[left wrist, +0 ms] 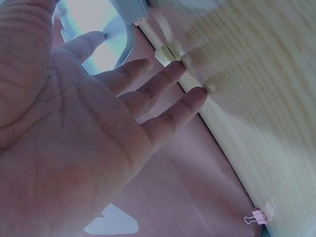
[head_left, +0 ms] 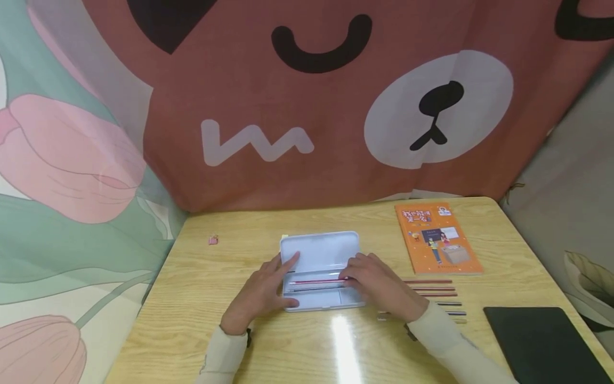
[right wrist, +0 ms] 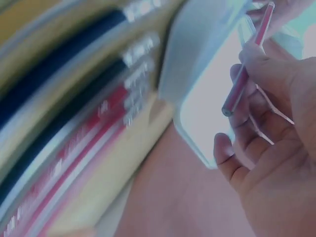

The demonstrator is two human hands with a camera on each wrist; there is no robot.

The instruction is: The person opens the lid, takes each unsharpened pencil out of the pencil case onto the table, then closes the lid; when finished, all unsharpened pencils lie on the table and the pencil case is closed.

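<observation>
A white pencil case [head_left: 320,250] lies with its lid up in the middle of the table. My left hand [head_left: 261,292] is at its left end with fingers spread and fairly straight, the index finger touching the lid and the thumb at the front edge. Over the right part of the case, my right hand [head_left: 376,282] pinches a red pencil [right wrist: 240,86] between thumb and fingers. The pencil lies lengthwise over the case's tray in the head view; whether it touches the bottom I cannot tell. A thin dark line shows along the tray below it.
Several red and dark pencils [head_left: 434,289] lie in a row right of the case, partly hidden by my right forearm. An orange book [head_left: 438,240] is behind them. A black flat board [head_left: 547,341] lies front right, a small pink binder clip [head_left: 213,240] back left.
</observation>
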